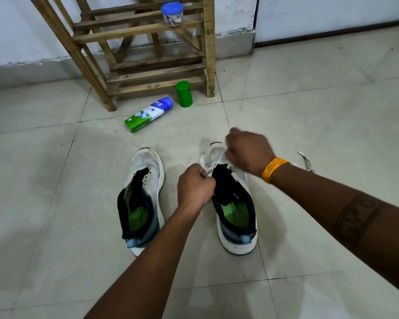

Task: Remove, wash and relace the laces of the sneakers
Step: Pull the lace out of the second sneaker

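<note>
Two white sneakers with green insoles stand side by side on the tiled floor, toes pointing away from me. The left sneaker [143, 199] shows no lace in its eyelets. Over the right sneaker [236, 212] both my hands hold a white lace [220, 158] that runs through its front eyelets. My left hand [195, 186] grips one end by the shoe's left side. My right hand [248, 153], with a yellow band on the wrist, pinches the other end above the toe. Another white lace [308, 162] lies on the floor behind my right forearm.
A wooden rack [148, 54] stands against the wall ahead, with a blue-lidded jar [172, 13] on a shelf. A green canister [184, 93] stands at the rack's foot, and a blue-capped bottle [148, 113] lies on the floor beside it.
</note>
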`<state>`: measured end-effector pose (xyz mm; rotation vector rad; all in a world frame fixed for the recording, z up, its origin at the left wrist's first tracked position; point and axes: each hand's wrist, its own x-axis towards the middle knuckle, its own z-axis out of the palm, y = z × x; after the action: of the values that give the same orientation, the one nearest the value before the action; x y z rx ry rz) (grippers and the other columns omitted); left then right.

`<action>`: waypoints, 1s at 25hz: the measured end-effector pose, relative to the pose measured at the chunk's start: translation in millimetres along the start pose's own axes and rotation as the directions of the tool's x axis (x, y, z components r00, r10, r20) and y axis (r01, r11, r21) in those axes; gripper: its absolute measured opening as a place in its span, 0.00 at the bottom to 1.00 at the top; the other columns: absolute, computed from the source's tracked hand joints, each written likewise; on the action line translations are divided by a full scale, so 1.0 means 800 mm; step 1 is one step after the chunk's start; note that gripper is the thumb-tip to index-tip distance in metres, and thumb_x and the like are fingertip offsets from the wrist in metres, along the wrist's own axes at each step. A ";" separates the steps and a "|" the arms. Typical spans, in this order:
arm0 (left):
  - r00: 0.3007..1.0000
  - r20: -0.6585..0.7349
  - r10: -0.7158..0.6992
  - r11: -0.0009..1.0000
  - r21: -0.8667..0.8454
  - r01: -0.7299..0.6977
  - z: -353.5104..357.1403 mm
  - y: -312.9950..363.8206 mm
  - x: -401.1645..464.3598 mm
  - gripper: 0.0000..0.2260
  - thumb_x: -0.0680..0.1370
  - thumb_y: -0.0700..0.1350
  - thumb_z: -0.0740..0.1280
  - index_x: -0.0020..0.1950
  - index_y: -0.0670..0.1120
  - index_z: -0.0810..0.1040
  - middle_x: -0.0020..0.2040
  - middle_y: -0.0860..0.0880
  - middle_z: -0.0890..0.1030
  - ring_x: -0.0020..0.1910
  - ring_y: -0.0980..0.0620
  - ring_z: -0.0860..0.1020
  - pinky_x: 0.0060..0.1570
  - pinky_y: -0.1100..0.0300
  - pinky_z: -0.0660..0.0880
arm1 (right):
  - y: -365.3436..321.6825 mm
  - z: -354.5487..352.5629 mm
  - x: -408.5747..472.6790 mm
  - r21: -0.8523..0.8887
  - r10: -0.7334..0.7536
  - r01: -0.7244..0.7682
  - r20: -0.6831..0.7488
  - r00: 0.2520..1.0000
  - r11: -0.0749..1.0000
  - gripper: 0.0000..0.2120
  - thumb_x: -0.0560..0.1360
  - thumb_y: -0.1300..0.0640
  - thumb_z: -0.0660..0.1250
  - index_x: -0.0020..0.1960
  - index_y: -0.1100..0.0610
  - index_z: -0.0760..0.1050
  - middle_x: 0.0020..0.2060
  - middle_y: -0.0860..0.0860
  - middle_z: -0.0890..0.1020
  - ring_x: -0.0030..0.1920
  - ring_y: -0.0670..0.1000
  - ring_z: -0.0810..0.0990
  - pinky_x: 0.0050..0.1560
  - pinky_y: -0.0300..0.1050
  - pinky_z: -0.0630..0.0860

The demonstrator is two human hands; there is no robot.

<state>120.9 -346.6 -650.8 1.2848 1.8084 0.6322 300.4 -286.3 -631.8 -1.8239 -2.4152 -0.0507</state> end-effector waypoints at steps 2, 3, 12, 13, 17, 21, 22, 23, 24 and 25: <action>1.000 0.001 -0.007 1.000 -0.017 0.008 0.001 0.002 -0.002 0.05 0.65 0.43 0.62 0.39 0.48 0.73 0.38 0.48 0.82 0.39 0.40 0.83 0.39 0.44 0.82 | 0.034 -0.006 0.009 0.004 0.322 -0.322 -0.023 0.946 0.947 0.10 0.74 0.54 0.66 0.48 0.61 0.78 0.49 0.59 0.78 0.46 0.65 0.80 0.38 0.50 0.69; 1.000 0.000 -0.010 1.000 -0.022 0.010 0.002 0.003 -0.002 0.04 0.65 0.43 0.63 0.39 0.48 0.73 0.38 0.48 0.82 0.39 0.40 0.83 0.39 0.44 0.83 | 0.041 -0.007 0.007 -0.016 0.356 -0.356 -0.016 0.934 0.934 0.11 0.74 0.54 0.66 0.49 0.61 0.79 0.49 0.59 0.78 0.46 0.65 0.81 0.39 0.50 0.71; 1.000 -0.011 -0.004 1.000 -0.020 0.004 0.006 -0.001 0.001 0.04 0.64 0.43 0.63 0.38 0.48 0.73 0.36 0.48 0.81 0.38 0.40 0.82 0.39 0.41 0.82 | -0.016 0.010 -0.016 -0.029 -0.233 0.234 0.010 0.972 0.972 0.04 0.77 0.58 0.65 0.46 0.59 0.76 0.50 0.57 0.76 0.43 0.62 0.79 0.30 0.50 0.62; 1.000 -0.014 -0.006 1.000 -0.022 0.006 0.006 -0.002 0.001 0.05 0.64 0.43 0.63 0.38 0.48 0.74 0.36 0.48 0.81 0.38 0.40 0.82 0.39 0.41 0.82 | -0.007 0.011 -0.011 -0.036 -0.080 0.079 -0.033 0.996 0.996 0.05 0.77 0.58 0.65 0.47 0.61 0.75 0.51 0.58 0.76 0.43 0.63 0.79 0.31 0.50 0.61; 1.000 -0.012 -0.007 1.000 -0.028 0.006 0.011 0.002 0.001 0.05 0.65 0.42 0.63 0.39 0.47 0.74 0.37 0.48 0.81 0.38 0.41 0.83 0.39 0.45 0.83 | 0.019 0.007 -0.006 0.001 0.276 -0.277 -0.073 0.958 0.961 0.08 0.76 0.57 0.65 0.48 0.63 0.76 0.51 0.60 0.75 0.42 0.66 0.79 0.34 0.50 0.63; 1.000 0.009 0.012 1.000 0.026 -0.013 0.012 0.008 0.003 0.05 0.65 0.42 0.62 0.39 0.48 0.74 0.37 0.49 0.81 0.37 0.42 0.82 0.38 0.50 0.79 | -0.025 0.008 -0.025 -0.014 -0.126 0.126 0.002 0.992 0.992 0.11 0.73 0.53 0.65 0.51 0.58 0.77 0.50 0.56 0.74 0.43 0.61 0.78 0.32 0.48 0.65; 1.000 0.009 0.004 1.000 0.024 -0.004 0.011 0.007 0.004 0.05 0.65 0.42 0.62 0.39 0.48 0.74 0.37 0.48 0.81 0.37 0.42 0.82 0.38 0.49 0.80 | -0.031 0.010 -0.026 -0.022 -0.217 0.218 0.049 0.975 0.976 0.10 0.73 0.53 0.65 0.50 0.58 0.77 0.50 0.56 0.74 0.43 0.60 0.78 0.31 0.48 0.64; 1.000 0.006 -0.006 1.000 0.018 0.006 0.012 0.006 0.004 0.05 0.65 0.42 0.62 0.39 0.48 0.74 0.37 0.48 0.81 0.37 0.41 0.82 0.38 0.48 0.81 | -0.031 0.011 -0.025 -0.023 -0.267 0.270 0.084 0.960 0.963 0.08 0.74 0.55 0.65 0.49 0.59 0.77 0.50 0.56 0.74 0.43 0.61 0.78 0.31 0.49 0.63; 1.000 0.002 -0.013 1.000 0.011 0.013 0.012 0.005 0.004 0.05 0.65 0.42 0.63 0.39 0.49 0.74 0.37 0.48 0.81 0.37 0.41 0.82 0.39 0.46 0.81 | -0.027 0.010 -0.021 -0.024 -0.285 0.289 0.102 0.953 0.957 0.08 0.75 0.55 0.64 0.48 0.60 0.76 0.50 0.57 0.74 0.44 0.61 0.78 0.31 0.50 0.63; 1.000 -0.002 -0.016 1.000 0.007 0.016 0.012 0.003 0.003 0.04 0.65 0.42 0.63 0.39 0.49 0.73 0.37 0.48 0.81 0.37 0.41 0.82 0.39 0.45 0.82 | -0.022 0.010 -0.019 -0.022 -0.284 0.289 0.111 0.952 0.957 0.08 0.76 0.55 0.64 0.48 0.60 0.76 0.50 0.57 0.74 0.44 0.61 0.78 0.32 0.51 0.64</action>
<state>129.6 -343.5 -654.6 1.2737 1.8224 0.6195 286.9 -305.3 -640.3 -1.5099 -2.7542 -0.0242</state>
